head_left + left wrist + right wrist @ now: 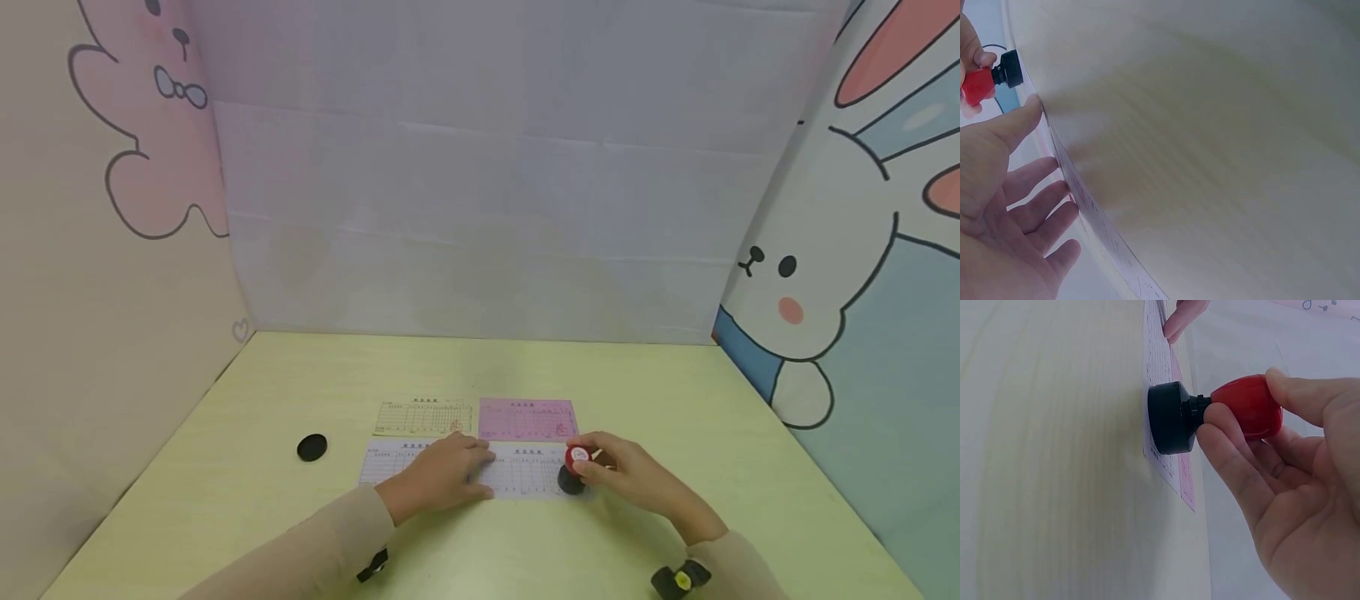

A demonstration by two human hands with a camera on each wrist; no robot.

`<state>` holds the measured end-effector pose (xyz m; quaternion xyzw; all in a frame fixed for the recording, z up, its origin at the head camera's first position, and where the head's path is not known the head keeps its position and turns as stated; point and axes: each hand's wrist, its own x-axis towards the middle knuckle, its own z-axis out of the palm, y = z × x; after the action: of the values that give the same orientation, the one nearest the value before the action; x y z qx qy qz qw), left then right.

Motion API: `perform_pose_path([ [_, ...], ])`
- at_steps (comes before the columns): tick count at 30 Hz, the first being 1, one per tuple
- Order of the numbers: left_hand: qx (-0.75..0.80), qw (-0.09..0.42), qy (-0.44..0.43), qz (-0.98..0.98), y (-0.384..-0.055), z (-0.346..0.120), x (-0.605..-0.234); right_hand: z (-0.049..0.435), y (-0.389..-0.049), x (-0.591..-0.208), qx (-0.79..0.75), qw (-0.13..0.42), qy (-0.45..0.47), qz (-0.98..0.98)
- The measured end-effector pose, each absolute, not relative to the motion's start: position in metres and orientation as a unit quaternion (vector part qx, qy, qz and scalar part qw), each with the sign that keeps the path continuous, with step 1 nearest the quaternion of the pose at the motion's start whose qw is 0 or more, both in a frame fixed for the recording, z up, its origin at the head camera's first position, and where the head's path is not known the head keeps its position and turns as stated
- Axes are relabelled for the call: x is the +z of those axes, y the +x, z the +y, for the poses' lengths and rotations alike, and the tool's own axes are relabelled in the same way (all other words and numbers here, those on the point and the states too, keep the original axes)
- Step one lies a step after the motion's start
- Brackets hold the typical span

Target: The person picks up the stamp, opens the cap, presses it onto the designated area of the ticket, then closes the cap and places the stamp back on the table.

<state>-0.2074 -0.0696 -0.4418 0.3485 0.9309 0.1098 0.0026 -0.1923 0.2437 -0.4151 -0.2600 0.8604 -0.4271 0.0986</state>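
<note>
My right hand [637,473] pinches the red handle of a round stamp [1169,419], thumb and fingers curled about it. The stamp's black base stands at the lower right corner of a white printed form [525,471]. Fingers spread, my left hand [442,473] lies over the inner edges of that form and a second white form [378,460], hiding part of both. In the left wrist view the fingertips [1069,253] of this hand meet the paper's edge. Behind the white forms lie a yellow form [420,419] and a pink form [521,419], each with a red stamp mark at lower right.
A round black cap [312,447] sits on the pale wooden table [225,517], left of the papers. A white sheet [480,208] hangs at the table's back edge, and cartoon-printed panels [825,292] stand at both sides.
</note>
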Motion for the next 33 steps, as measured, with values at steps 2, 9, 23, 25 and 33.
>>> perform_pose_path([
  [2,0.110,0.003,0.348,0.931,-0.2073,-0.0696,-0.4418,0.2437,-0.1925,-0.4151,-0.428,0.100,-0.258,0.860],
  [9,0.110,0.006,0.348,0.931,-0.2066,-0.0693,-0.4401,0.2443,-0.1935,-0.4161,-0.430,0.109,-0.237,0.864],
  [23,0.109,0.009,0.347,0.932,-0.2057,-0.0693,-0.4417,0.2440,-0.1931,-0.4140,-0.441,0.124,-0.236,0.857],
  [25,0.109,0.005,0.349,0.931,-0.2058,-0.0696,-0.4417,0.2442,-0.1934,-0.4143,-0.441,0.126,-0.235,0.857],
  [33,0.110,0.004,0.348,0.931,-0.2054,-0.0698,-0.4399,0.2444,-0.1950,-0.4148,-0.439,0.129,-0.232,0.858],
])
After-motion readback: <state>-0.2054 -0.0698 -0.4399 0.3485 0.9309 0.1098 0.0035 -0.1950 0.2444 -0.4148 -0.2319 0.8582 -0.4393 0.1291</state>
